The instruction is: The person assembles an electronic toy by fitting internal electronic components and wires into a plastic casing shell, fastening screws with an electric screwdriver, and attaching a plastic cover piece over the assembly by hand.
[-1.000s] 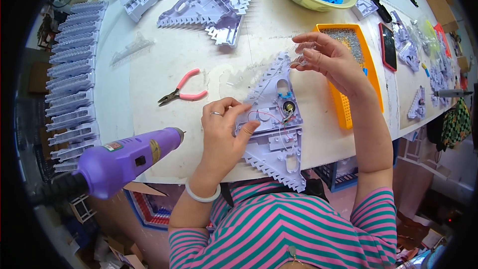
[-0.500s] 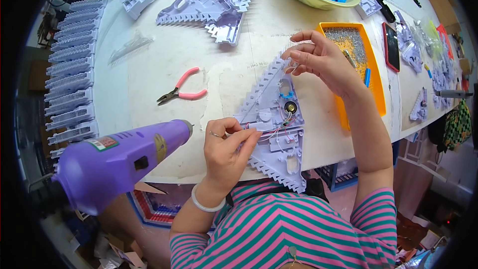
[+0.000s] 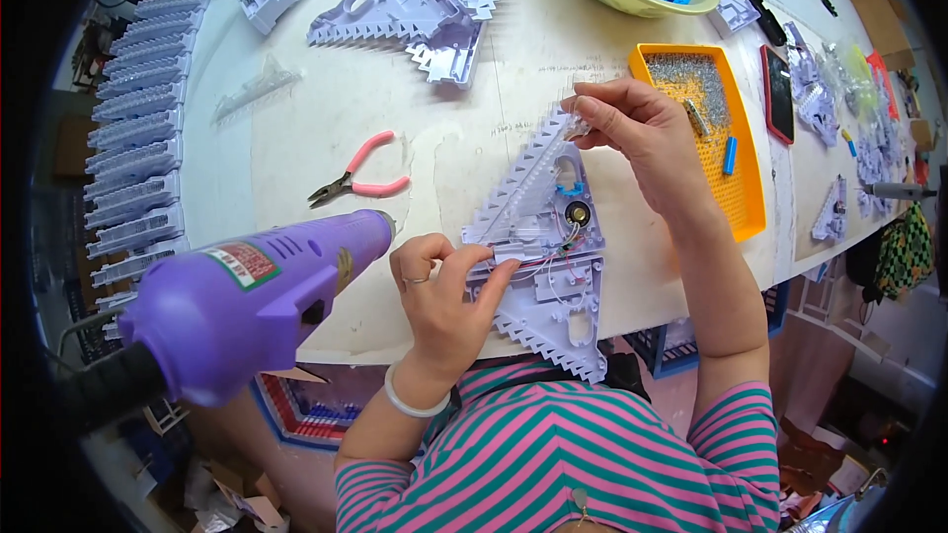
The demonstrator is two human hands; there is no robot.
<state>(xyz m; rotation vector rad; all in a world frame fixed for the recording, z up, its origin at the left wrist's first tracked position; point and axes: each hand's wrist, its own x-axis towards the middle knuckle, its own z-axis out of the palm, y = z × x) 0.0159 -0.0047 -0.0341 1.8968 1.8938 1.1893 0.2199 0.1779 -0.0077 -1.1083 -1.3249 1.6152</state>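
Note:
A pale lilac triangular toy housing (image 3: 548, 188), in two parts with toothed edges, lies in front of me. Inside it are a small round speaker (image 3: 578, 213), thin wires (image 3: 571, 240) and a blue part (image 3: 570, 190). My left hand (image 3: 439, 291) grips the housing's left corner, near the joint of the two parts, between thumb and forefinger. At the far tip, my right hand (image 3: 637, 128) pinches a clear plastic piece (image 3: 576, 124). That piece seems to run down the housing's toothed left edge; its outline is hard to make out.
A purple hot glue gun (image 3: 267, 286) juts in from the left. Pink-handled pliers (image 3: 357, 178) lie beyond it. A yellow tray (image 3: 749, 178) of screws and a bowl (image 3: 642, 5) of blue pieces stand right and far. More housings (image 3: 395, 5) and a stacked row (image 3: 143, 128) lie around.
My right hand has come down and closed its fingers on the clear piece. My left thumb and forefinger have parted a little. The glue gun appears shifted slightly up and right.

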